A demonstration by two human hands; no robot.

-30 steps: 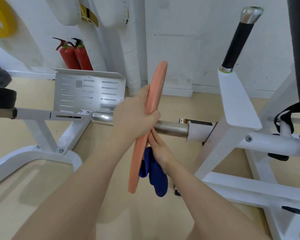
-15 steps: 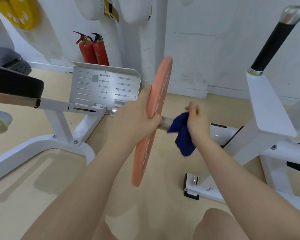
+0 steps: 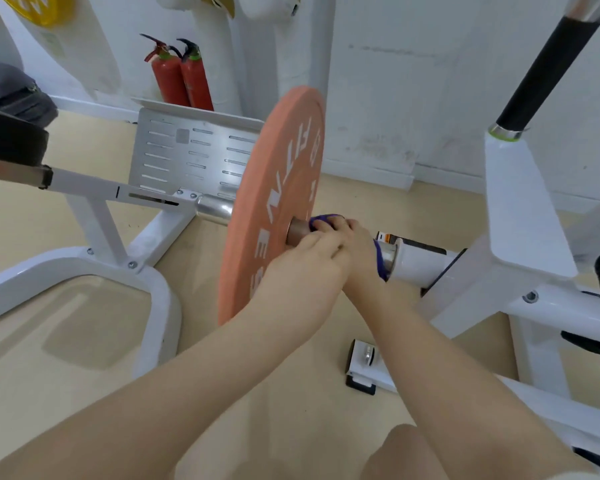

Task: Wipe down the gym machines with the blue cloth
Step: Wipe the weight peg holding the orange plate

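Closest to me, two bare forearms reach away and meet at the middle of the machine. The left hand (image 3: 302, 261) lies in front, against the lower face of the orange weight plate (image 3: 274, 202); its fingers are loosely curled by the plate's hub, but whether they grip anything I cannot tell. Just behind it, touching it, the right hand (image 3: 357, 247) is curled over the steel sleeve (image 3: 297, 232), with the blue cloth (image 3: 321, 220) bunched under its fingers and a fold showing again lower down at the wrist side (image 3: 380, 261).

The sleeve is what matters here. Its long axis runs level, left to right and slightly toward the viewer, from the polished stub (image 3: 213, 207) left of the plate, through the plate's centre, to the white collar (image 3: 420, 261) of the frame on the right. The cloth sits on the short bare stretch between plate and collar, so any wiping stroke, I judge, must run along that axis, and the right hand is the one placed for it.

Farther off stand the slotted footplate (image 3: 187, 154) and two red fire extinguishers (image 3: 182, 76) against the wall.
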